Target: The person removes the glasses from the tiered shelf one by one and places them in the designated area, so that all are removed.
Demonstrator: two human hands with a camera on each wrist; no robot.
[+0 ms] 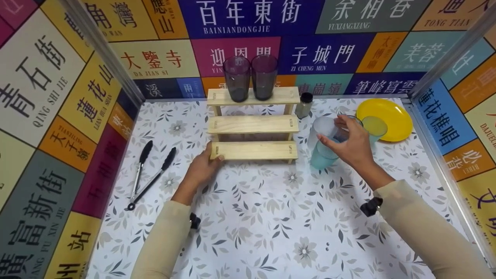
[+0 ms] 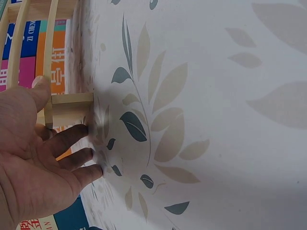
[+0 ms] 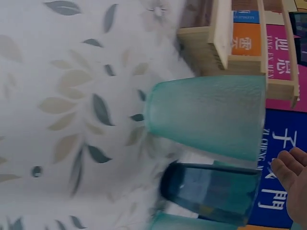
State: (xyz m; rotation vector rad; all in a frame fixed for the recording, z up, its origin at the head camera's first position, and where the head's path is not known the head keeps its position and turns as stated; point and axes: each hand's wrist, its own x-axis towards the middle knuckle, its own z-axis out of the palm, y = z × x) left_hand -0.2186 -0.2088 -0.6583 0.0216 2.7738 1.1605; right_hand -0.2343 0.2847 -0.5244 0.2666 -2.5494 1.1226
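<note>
My left hand (image 1: pixel 204 166) grips the near left end of a three-step wooden rack (image 1: pixel 254 150). In the left wrist view, its thumb lies on the lowest shelf. My right hand (image 1: pixel 352 143) is above a group of cups, thumb and fingers spread. A frosted teal cup (image 3: pixel 206 117) stands upright beside the rack. Beside it is a dark blue glass (image 3: pixel 211 189), partly behind the right hand in the head view. Another teal cup (image 1: pixel 375 130) stands against the plate. In the right wrist view, the right fingers (image 3: pixel 288 165) are apart from the cup rims.
Two dark purple glasses (image 1: pixel 237 79) stand on the top shelf. A small black-capped jar (image 1: pixel 305 105) is right of the rack, and a yellow plate (image 1: pixel 401 122) lies at the back right. Black-tipped tongs (image 1: pixel 149 180) lie at left. Printed panels (image 1: pixel 240 42) wall the table.
</note>
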